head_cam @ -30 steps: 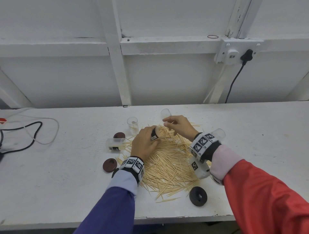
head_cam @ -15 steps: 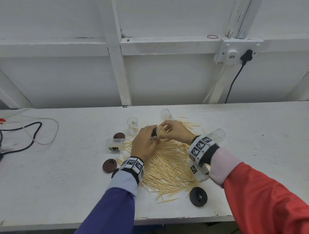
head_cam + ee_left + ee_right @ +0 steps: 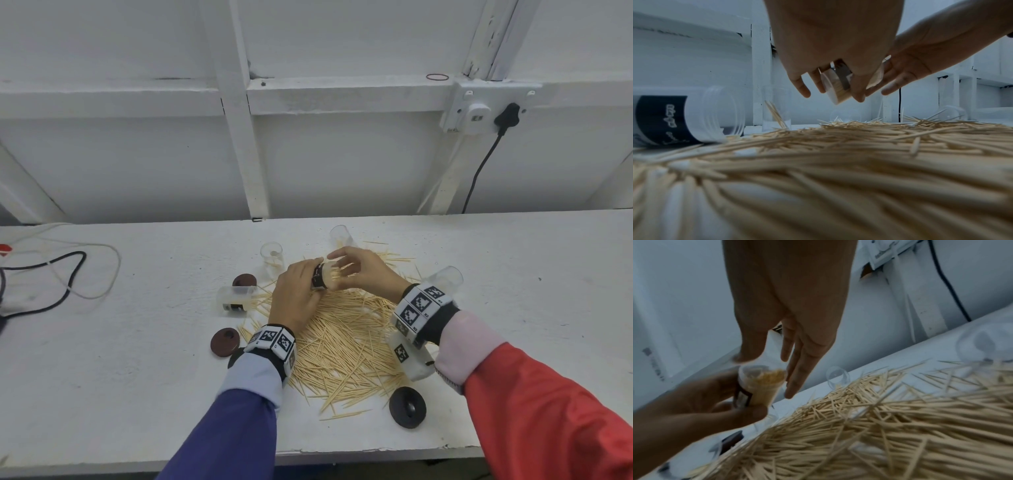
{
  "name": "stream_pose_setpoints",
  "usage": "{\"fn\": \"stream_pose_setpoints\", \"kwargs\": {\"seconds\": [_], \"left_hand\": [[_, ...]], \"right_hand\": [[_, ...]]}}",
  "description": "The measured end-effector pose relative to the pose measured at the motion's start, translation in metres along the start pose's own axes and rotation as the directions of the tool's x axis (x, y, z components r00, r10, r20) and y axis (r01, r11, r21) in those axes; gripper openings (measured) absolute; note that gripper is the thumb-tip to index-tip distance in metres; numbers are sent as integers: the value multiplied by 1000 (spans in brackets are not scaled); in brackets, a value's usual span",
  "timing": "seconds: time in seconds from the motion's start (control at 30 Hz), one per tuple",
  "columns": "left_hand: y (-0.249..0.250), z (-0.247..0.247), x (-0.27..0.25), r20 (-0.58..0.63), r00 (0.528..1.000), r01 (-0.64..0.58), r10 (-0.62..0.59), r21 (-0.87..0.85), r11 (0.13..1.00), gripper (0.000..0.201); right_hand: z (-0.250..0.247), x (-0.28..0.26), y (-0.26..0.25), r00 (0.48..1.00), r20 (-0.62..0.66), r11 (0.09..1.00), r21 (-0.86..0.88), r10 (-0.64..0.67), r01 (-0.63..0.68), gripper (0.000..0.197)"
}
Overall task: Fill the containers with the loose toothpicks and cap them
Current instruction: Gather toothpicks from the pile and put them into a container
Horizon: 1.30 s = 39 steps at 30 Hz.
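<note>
Head view: my left hand (image 3: pixel 296 294) grasps a jar (image 3: pixel 325 275), tilted with its mouth toward my right hand (image 3: pixel 368 274), above the far edge of the toothpick pile (image 3: pixel 346 342) on the bench (image 3: pixel 137 377). My right hand, fingers loosely spread, cups the jar's mouth and grips nothing I can make out. One empty jar (image 3: pixel 234 299) lies on its side left of the pile; another (image 3: pixel 272 257) stands behind it. Two brown caps (image 3: pixel 224 342) lie left of the pile, a black cap (image 3: pixel 407 407) at its near right.

Left wrist view: my fingers (image 3: pixel 858 87) curl round the jar (image 3: pixel 835 86), packed with toothpicks. The right hand's fingers (image 3: pixel 898 78) reach in beside it. The lying jar (image 3: pixel 688 116) is at left.

Right wrist view: my straight fingers (image 3: pixel 797 373) touch the rim of the jar (image 3: pixel 762 386), which is nearly full; the left hand (image 3: pixel 694 402) holds its lower half over the pile (image 3: pixel 879 426).
</note>
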<state>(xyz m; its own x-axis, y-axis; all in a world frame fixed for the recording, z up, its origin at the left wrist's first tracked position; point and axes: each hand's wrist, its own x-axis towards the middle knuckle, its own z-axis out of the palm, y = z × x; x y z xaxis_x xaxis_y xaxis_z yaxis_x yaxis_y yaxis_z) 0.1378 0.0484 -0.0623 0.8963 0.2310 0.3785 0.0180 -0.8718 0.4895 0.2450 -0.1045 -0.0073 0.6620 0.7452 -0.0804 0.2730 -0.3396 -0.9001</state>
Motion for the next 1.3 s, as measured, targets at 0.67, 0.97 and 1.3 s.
{"fn": "stream_pose_setpoints", "kwargs": {"seconds": [0.67, 0.97, 1.3], "left_hand": [[0, -2, -2, -25, 997, 76, -76, 11, 997, 54], [1, -3, -2, -48, 993, 112, -109, 53, 992, 55], [-2, -1, -1, -42, 985, 168, -165, 77, 983, 54]], "right_hand": [[27, -10, 22, 989, 148, 476, -869, -9, 134, 20], [14, -11, 28, 983, 144, 599, -799, 111, 50, 27], [-10, -20, 23, 979, 94, 897, -425, 181, -125, 22]]}}
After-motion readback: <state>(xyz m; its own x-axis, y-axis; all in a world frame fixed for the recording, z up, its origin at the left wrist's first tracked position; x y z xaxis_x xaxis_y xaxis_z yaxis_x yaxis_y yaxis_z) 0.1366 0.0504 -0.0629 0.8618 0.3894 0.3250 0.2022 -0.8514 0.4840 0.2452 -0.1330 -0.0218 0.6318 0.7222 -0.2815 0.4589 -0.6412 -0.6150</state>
